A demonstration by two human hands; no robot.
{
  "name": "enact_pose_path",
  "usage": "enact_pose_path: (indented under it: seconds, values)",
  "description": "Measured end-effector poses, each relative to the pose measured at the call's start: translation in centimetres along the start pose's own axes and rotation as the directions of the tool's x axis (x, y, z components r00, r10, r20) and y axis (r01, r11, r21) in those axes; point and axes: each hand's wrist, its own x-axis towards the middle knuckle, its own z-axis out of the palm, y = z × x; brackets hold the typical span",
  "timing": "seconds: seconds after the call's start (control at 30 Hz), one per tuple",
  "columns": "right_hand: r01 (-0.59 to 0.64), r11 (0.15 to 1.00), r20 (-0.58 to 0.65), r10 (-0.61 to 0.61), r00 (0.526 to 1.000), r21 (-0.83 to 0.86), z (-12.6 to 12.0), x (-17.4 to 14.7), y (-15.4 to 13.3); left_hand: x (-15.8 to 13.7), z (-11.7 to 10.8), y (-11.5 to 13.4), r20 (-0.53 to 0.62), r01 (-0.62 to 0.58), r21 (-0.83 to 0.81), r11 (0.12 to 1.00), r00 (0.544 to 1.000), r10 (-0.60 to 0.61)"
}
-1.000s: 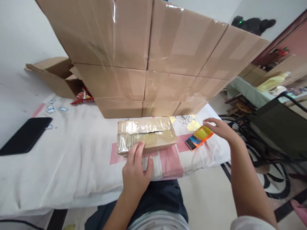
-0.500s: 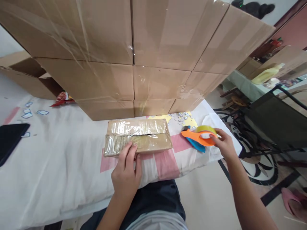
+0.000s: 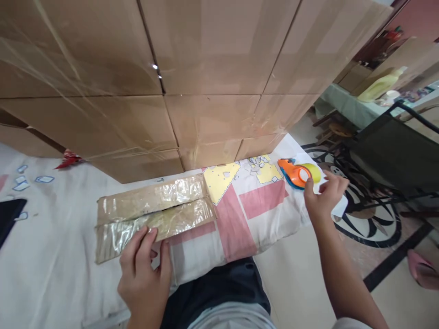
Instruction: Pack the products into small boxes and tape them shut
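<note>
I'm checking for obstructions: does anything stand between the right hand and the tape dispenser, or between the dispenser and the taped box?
Nothing visible does: the right hand is close beside the orange tape dispenser, and only flat printed cloth lies between that and the taped box at the left hand.

We wear a pale grey top [image 3: 229, 317] with a short right sleeve [image 3: 350, 324] and dark navy bottoms [image 3: 216, 290]; our forearms [image 3: 338, 269] are bare.

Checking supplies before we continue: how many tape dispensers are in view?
1: the orange tape dispenser is beside the right hand, to the right of the taped box. Others could be hidden behind the stacked boxes.
</note>
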Motion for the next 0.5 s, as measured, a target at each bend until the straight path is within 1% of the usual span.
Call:
enact_pose_path:
  seconds: [0.07,0.1,0.17,0.2,0.23,0.27,0.37,0.5]
  values:
    - [0.024,0.999,0.138,-0.027,0.990,0.024,0.5,-0.3,-1.2,-0.1,0.2,-0.3,-0.005,-0.015,0.022,1.000,1.000,0.015]
    - [0.010,0.999,0.230,-0.018,0.973,0.033,1.1,-0.1,-1.7,-0.1,0.3,-0.3,-0.009,-0.022,0.030,0.999,1.000,0.023]
    - [-0.011,1.000,0.441,0.006,0.897,0.010,2.5,0.6,-2.4,0.1,0.5,-0.3,-0.012,-0.025,0.041,0.999,1.000,0.026]
    - [-0.017,1.000,0.510,0.024,0.860,-0.019,3.2,1.0,-2.5,0.2,0.6,-0.3,-0.007,-0.017,0.042,0.999,1.000,0.017]
    - [-0.021,0.998,0.550,0.046,0.834,-0.053,3.9,1.4,-2.6,0.4,0.7,-0.3,0.002,-0.003,0.039,0.999,1.000,0.003]
    - [-0.030,0.996,0.565,0.074,0.822,-0.085,4.5,1.7,-2.6,0.5,0.7,-0.3,0.015,0.012,0.034,0.999,1.000,-0.013]
    - [-0.091,0.990,0.551,0.136,0.823,-0.108,5.3,2.0,-2.6,0.9,0.6,-0.3,0.033,0.021,0.036,0.999,0.999,-0.022]
    - [-0.104,0.994,0.587,0.108,0.802,-0.040,5.2,1.7,-2.9,1.1,0.6,-0.4,0.029,0.000,0.049,0.999,1.000,-0.002]
